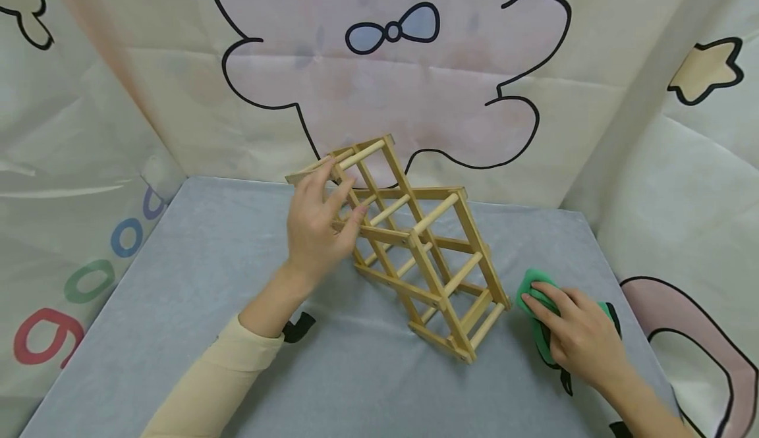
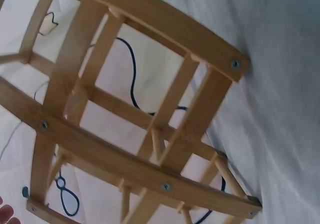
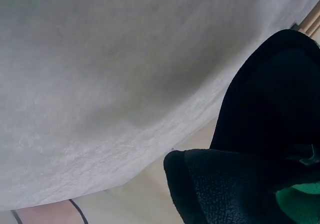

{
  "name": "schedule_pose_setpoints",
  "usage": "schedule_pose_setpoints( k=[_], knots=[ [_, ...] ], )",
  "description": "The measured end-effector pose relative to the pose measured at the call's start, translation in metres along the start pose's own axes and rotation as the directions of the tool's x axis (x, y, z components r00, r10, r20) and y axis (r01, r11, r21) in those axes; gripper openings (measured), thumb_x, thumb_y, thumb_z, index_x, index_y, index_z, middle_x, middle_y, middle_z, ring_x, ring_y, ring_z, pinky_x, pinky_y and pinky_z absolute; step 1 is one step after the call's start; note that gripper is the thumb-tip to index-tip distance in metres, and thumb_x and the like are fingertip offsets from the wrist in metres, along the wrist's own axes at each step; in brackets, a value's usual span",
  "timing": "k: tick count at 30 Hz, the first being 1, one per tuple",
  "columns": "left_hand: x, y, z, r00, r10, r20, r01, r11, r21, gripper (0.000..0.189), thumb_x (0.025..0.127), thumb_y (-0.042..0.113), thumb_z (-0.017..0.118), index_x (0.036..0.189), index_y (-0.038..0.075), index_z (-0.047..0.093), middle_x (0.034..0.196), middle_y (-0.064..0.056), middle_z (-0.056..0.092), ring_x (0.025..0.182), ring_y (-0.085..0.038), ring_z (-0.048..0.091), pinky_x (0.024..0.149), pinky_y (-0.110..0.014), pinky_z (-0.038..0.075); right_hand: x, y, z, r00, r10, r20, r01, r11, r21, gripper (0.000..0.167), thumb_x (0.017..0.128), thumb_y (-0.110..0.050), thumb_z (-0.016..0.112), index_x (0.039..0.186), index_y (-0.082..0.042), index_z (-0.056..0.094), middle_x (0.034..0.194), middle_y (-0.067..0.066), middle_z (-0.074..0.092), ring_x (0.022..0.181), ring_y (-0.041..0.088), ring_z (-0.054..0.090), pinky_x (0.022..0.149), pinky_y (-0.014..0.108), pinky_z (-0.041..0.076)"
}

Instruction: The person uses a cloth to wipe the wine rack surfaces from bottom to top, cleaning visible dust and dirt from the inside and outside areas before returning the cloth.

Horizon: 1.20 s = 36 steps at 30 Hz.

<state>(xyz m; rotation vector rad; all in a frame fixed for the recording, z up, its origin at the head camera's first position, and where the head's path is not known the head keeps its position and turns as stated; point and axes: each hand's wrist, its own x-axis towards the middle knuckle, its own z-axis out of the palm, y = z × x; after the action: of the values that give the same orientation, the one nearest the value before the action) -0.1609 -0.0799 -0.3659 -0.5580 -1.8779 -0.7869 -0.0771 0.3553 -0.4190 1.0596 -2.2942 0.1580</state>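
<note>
A pale wooden rack of slats and round dowels stands tilted at the middle of the table. My left hand grips its upper left part, fingers over the top bar and thumb lower down by a slat. In the left wrist view, the rack's slats with small screw heads fill much of the picture, and a few fingertips show at the lower left edge. To the right of the rack, my right hand holds a bunched green cloth. Its dark side shows large in the right wrist view.
A grey-blue cloth covers the table. Behind it hangs a pale backdrop with a cartoon outline and a blue bow. Printed side sheets enclose the left and right. A black piece lies by the left wrist.
</note>
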Motion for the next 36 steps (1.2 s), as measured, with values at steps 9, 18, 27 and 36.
schedule_pose_setpoints(
  k=[9, 18, 27, 36],
  knots=[
    [-0.008, 0.037, 0.005, 0.996, 0.087, 0.013, -0.086, 0.995, -0.041, 0.039, 0.099, 0.032, 0.072, 0.118, -0.002, 0.073, 0.135, -0.029, 0.062, 0.106, -0.046, 0.064, 0.091, -0.055, 0.055, 0.000, 0.017, -0.003, 0.995, 0.068, 0.074, -0.065, 0.997, -0.039, 0.054, 0.097, -0.013, 0.028, 0.115, -0.001, 0.078, 0.123, 0.025, 0.066, 0.086, 0.043, 0.062, 0.066, 0.054, 0.056],
    [-0.025, 0.061, 0.015, 0.986, 0.099, 0.132, -0.087, 0.992, -0.093, 0.048, 0.103, 0.043, 0.065, 0.128, 0.003, 0.071, 0.137, -0.022, 0.063, 0.093, -0.030, 0.070, 0.064, -0.037, 0.061, 0.003, 0.026, -0.002, 0.998, 0.056, 0.021, -0.056, 0.998, -0.019, 0.055, 0.096, -0.015, 0.028, 0.114, -0.001, 0.078, 0.122, 0.025, 0.066, 0.084, 0.045, 0.061, 0.065, 0.056, 0.053],
    [-0.028, 0.072, 0.025, 0.982, 0.081, 0.170, -0.060, 0.990, -0.130, 0.056, 0.093, 0.033, 0.079, 0.136, 0.000, 0.065, 0.121, -0.011, 0.072, 0.112, -0.028, 0.071, 0.070, -0.034, 0.063, 0.002, 0.028, -0.001, 0.998, 0.062, 0.024, -0.062, 0.998, -0.016, 0.055, 0.095, -0.015, 0.028, 0.114, -0.001, 0.078, 0.122, 0.024, 0.066, 0.085, 0.045, 0.062, 0.065, 0.056, 0.054],
    [-0.024, 0.084, 0.030, 0.976, -0.009, 0.215, 0.018, 0.999, -0.043, 0.050, 0.090, 0.033, 0.079, 0.129, 0.003, 0.068, 0.104, -0.007, 0.072, 0.094, -0.024, 0.071, 0.046, -0.027, 0.051, 0.003, 0.029, 0.001, 0.998, 0.062, 0.031, -0.062, 0.998, -0.009, 0.055, 0.093, -0.014, 0.029, 0.114, 0.000, 0.078, 0.122, 0.024, 0.066, 0.085, 0.045, 0.061, 0.066, 0.056, 0.053]
  ],
)
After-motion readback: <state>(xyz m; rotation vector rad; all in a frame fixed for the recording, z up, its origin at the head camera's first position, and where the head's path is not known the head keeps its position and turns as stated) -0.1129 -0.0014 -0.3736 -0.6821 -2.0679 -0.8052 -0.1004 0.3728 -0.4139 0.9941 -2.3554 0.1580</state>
